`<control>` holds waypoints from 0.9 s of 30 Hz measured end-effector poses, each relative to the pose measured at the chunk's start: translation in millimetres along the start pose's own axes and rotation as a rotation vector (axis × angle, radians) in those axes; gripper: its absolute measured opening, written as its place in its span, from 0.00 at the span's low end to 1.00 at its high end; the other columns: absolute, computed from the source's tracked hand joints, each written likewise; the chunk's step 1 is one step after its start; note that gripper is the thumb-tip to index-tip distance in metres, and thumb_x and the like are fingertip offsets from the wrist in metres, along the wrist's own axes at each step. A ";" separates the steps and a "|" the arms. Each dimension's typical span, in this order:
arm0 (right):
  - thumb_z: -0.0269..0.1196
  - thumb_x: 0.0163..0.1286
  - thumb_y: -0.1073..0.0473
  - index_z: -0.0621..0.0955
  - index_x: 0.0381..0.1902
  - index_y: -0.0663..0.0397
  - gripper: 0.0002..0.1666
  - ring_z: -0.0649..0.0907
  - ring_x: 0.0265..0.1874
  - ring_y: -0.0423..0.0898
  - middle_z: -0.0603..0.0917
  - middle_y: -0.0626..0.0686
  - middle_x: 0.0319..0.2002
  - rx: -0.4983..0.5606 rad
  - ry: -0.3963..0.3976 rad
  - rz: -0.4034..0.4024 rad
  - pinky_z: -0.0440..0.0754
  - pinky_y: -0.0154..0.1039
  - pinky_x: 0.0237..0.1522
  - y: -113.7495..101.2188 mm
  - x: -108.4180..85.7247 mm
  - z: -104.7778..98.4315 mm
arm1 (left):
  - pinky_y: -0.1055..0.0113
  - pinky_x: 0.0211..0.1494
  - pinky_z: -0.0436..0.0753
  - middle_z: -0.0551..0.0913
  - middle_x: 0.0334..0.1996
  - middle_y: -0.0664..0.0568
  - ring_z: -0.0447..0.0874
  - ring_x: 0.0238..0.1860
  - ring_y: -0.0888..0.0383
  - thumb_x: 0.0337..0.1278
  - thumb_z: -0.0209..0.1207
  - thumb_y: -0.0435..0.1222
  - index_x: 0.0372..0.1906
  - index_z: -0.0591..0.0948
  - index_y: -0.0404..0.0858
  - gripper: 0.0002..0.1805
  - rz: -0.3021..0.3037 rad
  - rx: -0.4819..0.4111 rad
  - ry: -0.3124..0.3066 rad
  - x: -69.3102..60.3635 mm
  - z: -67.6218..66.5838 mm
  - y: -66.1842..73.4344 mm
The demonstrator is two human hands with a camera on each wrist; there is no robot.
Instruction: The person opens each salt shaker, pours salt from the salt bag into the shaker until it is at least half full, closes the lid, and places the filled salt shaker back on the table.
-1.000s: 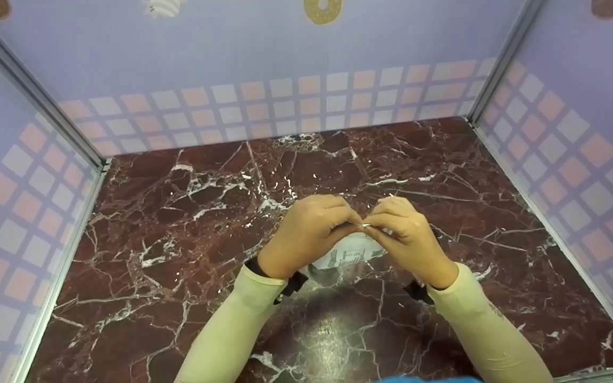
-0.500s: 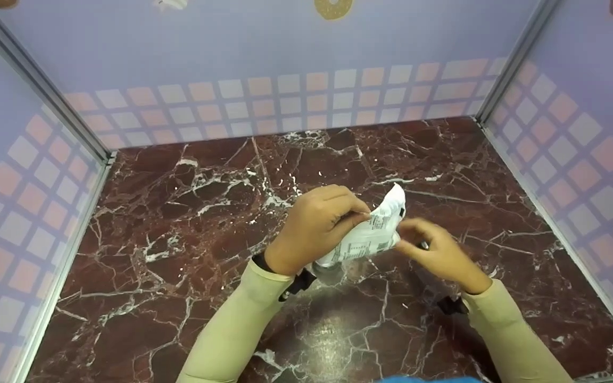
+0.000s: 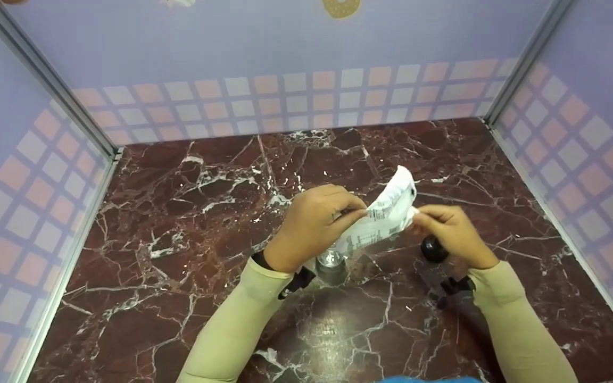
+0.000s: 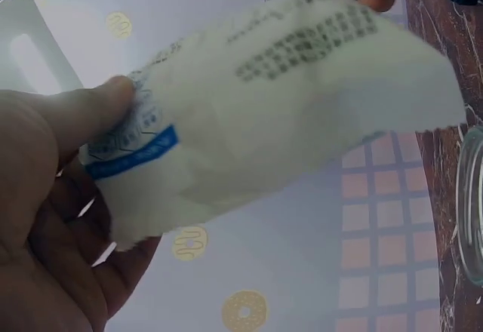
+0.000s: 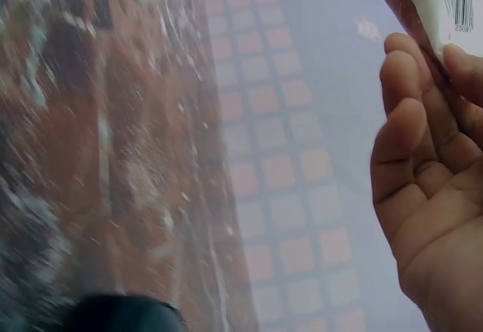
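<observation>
Two hands hold up a white packet [image 3: 386, 215] over the dark red marble bench [image 3: 205, 330]. The left hand [image 3: 314, 226] pinches one end, with its thumb on one side and its fingers bent behind. The right hand [image 3: 453, 234] pinches the other end between thumb and finger, and its other fingers are a little bent. The packet is tilted, and its far tip sticks up. It has small black print, a blue stripe [image 4: 136, 156] near the left thumb and a barcode [image 5: 458, 4] near the right thumb.

A clear glass container [image 3: 330, 259] stands on the bench, near the left hand and lower than the packet. A black round thing [image 3: 434, 249] is just by the right hand. Little white bits [image 3: 298, 183] lie on the bench farther back. Behind, the purple wall [image 3: 264, 42] has pink and white squares and a doughnut picture [image 3: 342, 7]. Both arms wear pale yellow sleeves [image 3: 232, 330].
</observation>
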State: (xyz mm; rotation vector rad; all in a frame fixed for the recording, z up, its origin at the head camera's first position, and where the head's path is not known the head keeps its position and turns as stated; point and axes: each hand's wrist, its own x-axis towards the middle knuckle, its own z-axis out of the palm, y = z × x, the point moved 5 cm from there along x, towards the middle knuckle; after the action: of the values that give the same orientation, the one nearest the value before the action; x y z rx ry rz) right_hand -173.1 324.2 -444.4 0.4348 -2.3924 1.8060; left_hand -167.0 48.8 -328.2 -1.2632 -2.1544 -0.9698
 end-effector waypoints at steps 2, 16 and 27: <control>0.61 0.74 0.71 0.86 0.39 0.73 0.08 0.86 0.25 0.42 0.88 0.57 0.28 0.019 0.046 -0.025 0.87 0.35 0.33 -3.8 5.0 -6.8 | 0.74 0.41 0.82 0.89 0.33 0.59 0.83 0.32 0.66 0.66 0.68 0.41 0.37 0.89 0.44 0.05 -0.048 0.013 -0.018 -0.4 1.2 -2.4; 0.62 0.72 0.74 0.85 0.32 0.74 0.08 0.75 0.21 0.39 0.79 0.46 0.21 -0.012 0.229 -0.104 0.73 0.31 0.26 -17.6 26.0 -18.8 | 0.76 0.39 0.84 0.88 0.32 0.60 0.83 0.31 0.69 0.63 0.67 0.35 0.35 0.89 0.42 0.02 -0.392 -0.242 -0.097 -16.6 20.7 -28.9; 0.64 0.71 0.73 0.85 0.30 0.70 0.08 0.76 0.20 0.39 0.79 0.44 0.21 -0.123 0.262 -0.143 0.75 0.28 0.25 -23.1 30.3 -16.0 | 0.74 0.38 0.86 0.88 0.33 0.60 0.86 0.33 0.61 0.63 0.68 0.36 0.36 0.89 0.40 0.03 -0.460 -0.314 -0.157 -35.2 30.3 -46.3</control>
State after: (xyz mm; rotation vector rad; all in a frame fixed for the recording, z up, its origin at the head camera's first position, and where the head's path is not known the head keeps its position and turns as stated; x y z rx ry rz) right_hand -196.5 328.9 -410.7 0.3241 -2.2173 1.5408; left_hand -192.1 37.0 -387.7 -1.0165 -2.5546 -1.4855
